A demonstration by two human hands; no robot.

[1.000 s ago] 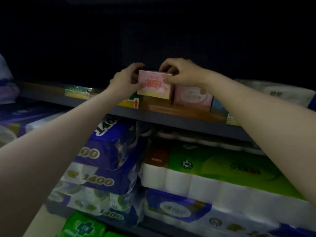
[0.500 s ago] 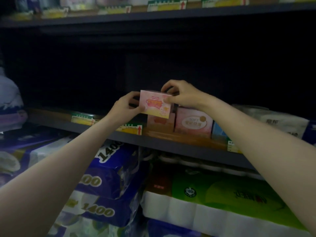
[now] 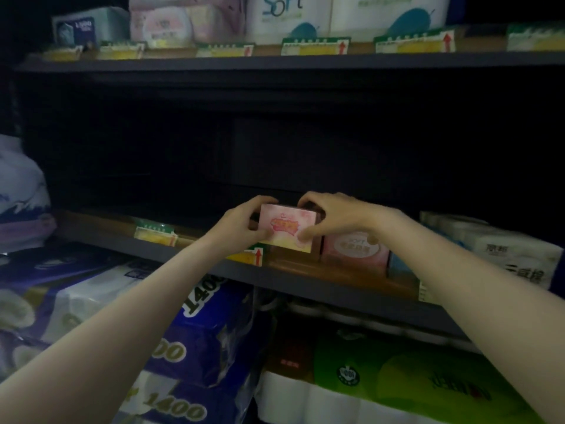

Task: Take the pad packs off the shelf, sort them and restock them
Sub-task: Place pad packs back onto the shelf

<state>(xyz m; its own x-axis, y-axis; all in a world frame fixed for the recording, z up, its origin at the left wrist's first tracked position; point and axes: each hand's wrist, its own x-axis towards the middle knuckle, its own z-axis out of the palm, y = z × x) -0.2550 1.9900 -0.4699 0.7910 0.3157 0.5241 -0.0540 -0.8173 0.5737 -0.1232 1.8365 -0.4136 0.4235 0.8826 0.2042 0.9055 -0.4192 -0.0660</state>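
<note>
Pink rectangular pad pack with red-and-yellow print (image 3: 287, 228) sits at the front edge of the dark wooden-lipped middle shelf (image 3: 342, 272), touching or just over a second pink pad pack (image 3: 356, 250) to its right. Left hand (image 3: 241, 228) and right hand (image 3: 333, 217) both pinch it by its short ends, thumbs on the front face. It looks light, soft-wrapped, slightly squashy and glossy; the end grip suits it. Pack back, shelf depth and anything under the pack are lost in the dark; print is unreadable.
</note>
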